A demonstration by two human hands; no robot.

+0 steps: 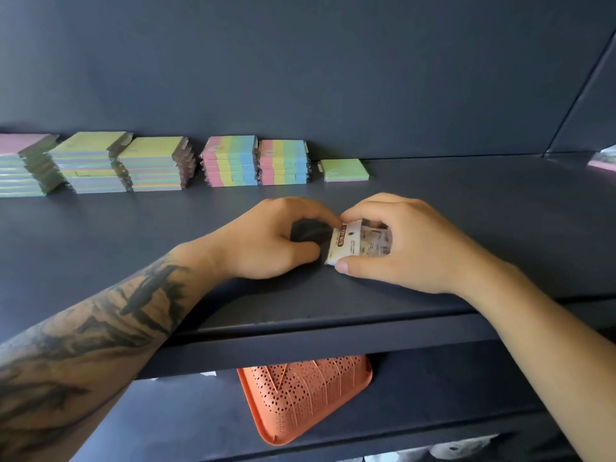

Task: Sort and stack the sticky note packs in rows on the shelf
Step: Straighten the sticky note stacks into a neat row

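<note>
Fingers (346, 219) of my right hand (400, 241) curl over a sticky note pack (350, 245), thumb under its near edge, so that hand grips it. My left hand (266, 241) pinches the pack's left end, where the label band reads "sticky note", between fingertip and thumb. The pack sits low over the front part of the shelf (133, 235); whether it touches the board I cannot tell, since my hands hide its underside.

I judge the pack light and fairly stiff as a block, though its clear wrapper is probably slick, so a squeeze across the two short ends should hold better than a pinch on the flat faces. It is not fragile, but corners could crumple if I press hard.

Along the back wall stand the sorted rows: a pink-topped stack (23, 165) at far left, two green-topped stacks (90, 161) beside it, then two striped stacks (230, 161) of pink, yellow, green and blue, and a low green stack (345, 170) at the right end. That low one looks the likeliest home, if this pack matches it. An orange perforated tray (300, 395) lies on the lower shelf.
</note>
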